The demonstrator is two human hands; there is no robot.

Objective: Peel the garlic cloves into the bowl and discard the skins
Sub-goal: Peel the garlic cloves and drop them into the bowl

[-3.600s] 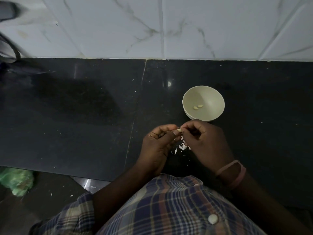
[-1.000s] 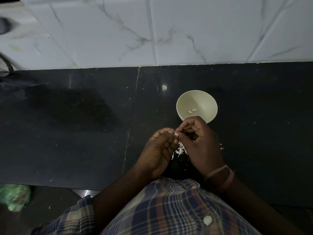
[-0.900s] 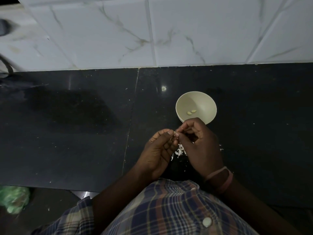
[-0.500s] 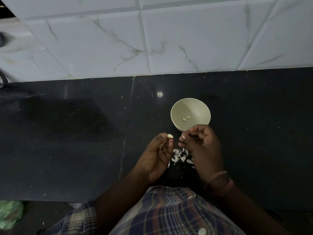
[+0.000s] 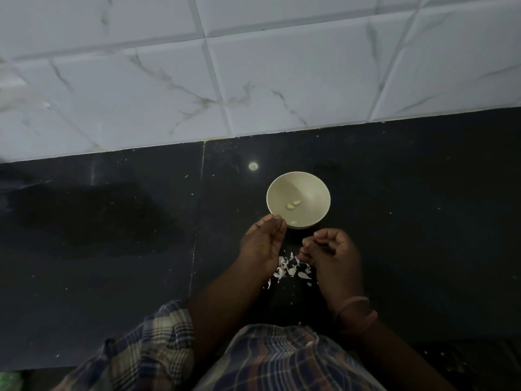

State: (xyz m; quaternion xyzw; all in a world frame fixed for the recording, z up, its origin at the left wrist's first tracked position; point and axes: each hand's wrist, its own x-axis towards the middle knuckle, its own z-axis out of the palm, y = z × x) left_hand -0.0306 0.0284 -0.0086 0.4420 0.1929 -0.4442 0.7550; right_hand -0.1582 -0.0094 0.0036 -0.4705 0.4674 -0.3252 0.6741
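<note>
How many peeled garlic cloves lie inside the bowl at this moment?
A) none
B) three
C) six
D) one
B: inside the bowl two garlic cloves lie together near the middle and a third clove lies by the near rim, next to the left hand.

The right hand [image 5: 332, 258] is motion-blurred — whatever its curled fingers hold (if anything) stays hidden.

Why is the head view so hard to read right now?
Head view: dim light; the black counter swallows detail, a glare spot sits behind the bowl, the right hand is motion-blurred, and the wall tile lines bow from the wide lens.
</note>
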